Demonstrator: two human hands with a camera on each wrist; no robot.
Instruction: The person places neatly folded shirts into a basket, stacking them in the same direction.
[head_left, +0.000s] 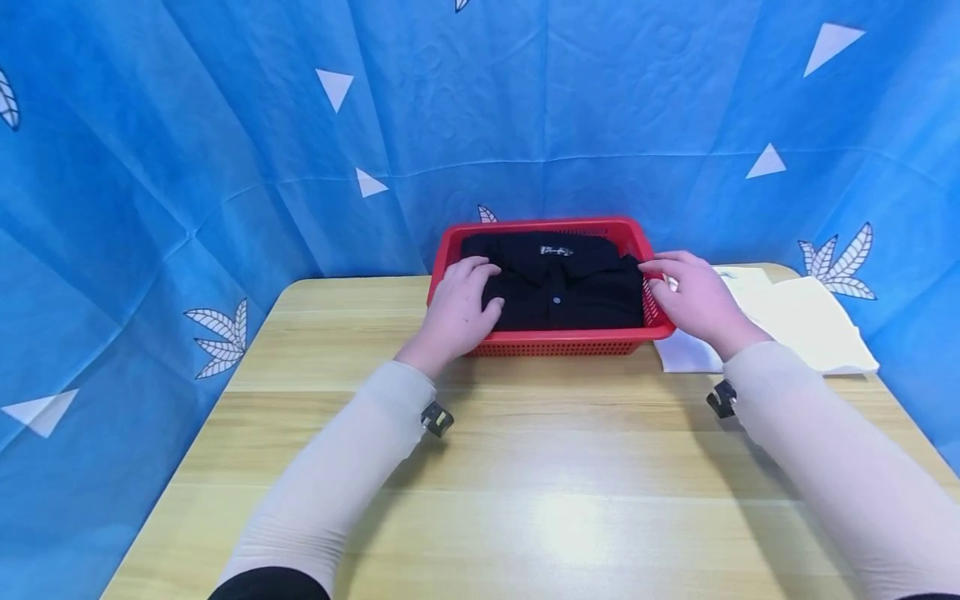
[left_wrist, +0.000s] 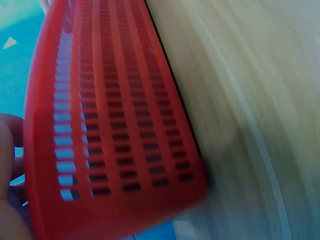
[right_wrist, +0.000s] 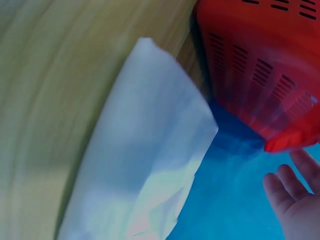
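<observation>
A red plastic basket (head_left: 555,336) with slotted walls stands on the table and holds a neatly folded black shirt (head_left: 592,300), its collar and a button facing up. Over the basket's left side reaches my left hand (head_left: 459,308), loosely bent fingers resting at the shirt's left edge. My right hand (head_left: 693,296) lies over the right rim, fingertips at the shirt's right edge. In the right wrist view its fingers (right_wrist: 287,187) look fairly straight beside the basket (right_wrist: 260,75). The left wrist view shows the slotted wall (left_wrist: 115,110) with part of the left hand (left_wrist: 10,180) beyond the rim.
White folded cloth or paper (head_left: 810,325) lies on the table right of the basket, partly under my right forearm. The wooden table (head_left: 540,467) ends at a blue curtain (head_left: 465,108) behind and at both sides.
</observation>
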